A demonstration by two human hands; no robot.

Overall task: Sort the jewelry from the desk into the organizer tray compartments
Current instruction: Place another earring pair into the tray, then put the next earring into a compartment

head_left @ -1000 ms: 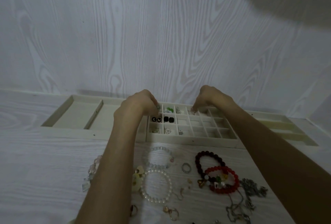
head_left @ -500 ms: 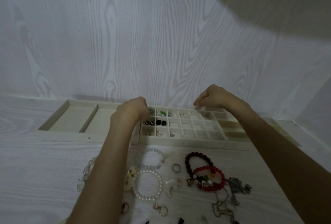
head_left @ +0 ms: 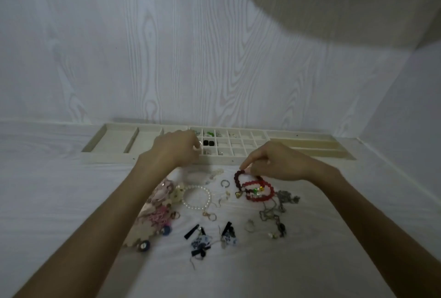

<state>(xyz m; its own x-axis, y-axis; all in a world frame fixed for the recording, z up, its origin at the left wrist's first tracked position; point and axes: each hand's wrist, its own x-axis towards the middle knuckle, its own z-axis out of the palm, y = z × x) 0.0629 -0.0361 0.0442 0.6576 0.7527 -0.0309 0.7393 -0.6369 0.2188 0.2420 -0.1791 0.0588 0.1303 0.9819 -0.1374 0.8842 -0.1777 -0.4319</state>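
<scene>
Your right hand (head_left: 276, 161) fingers pinch the dark red bracelet (head_left: 238, 178) on the table (head_left: 71, 202); left hand (head_left: 176, 147) fingers curled at the tray (head_left: 109, 140), hold unclear.

Both forearms are bare to the frame's edge, with no sleeves showing; the left hand (head_left: 175, 146) and right hand (head_left: 274, 160) are ungloved.
</scene>
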